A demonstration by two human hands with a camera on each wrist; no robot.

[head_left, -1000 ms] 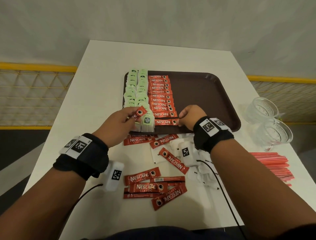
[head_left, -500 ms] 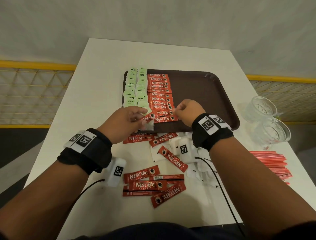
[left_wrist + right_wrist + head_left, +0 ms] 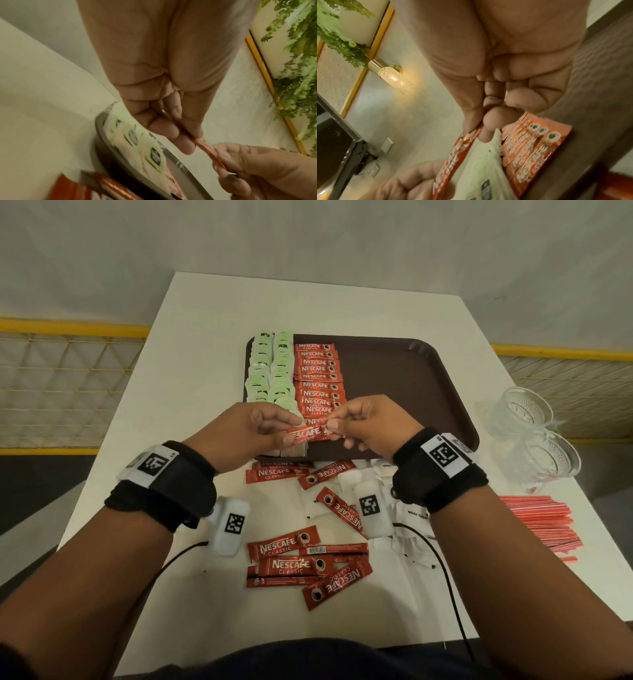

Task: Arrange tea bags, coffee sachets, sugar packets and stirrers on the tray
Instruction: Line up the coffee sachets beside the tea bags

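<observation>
Pinching a red coffee sachet [image 3: 310, 434] at either end, the left hand [image 3: 251, 433] and right hand [image 3: 371, 424] hold it level just above the near edge of the brown tray [image 3: 411, 378]. On the tray, a column of coffee sachets [image 3: 317, 378] lies beside two columns of green tea bags [image 3: 270, 368]. Loose sachets [image 3: 308, 566], white sugar packets [image 3: 411, 539] and red stirrers [image 3: 537, 522] lie on the white surface [image 3: 191, 344] nearer the person; two glass cups [image 3: 534, 433] stand to the right.
</observation>
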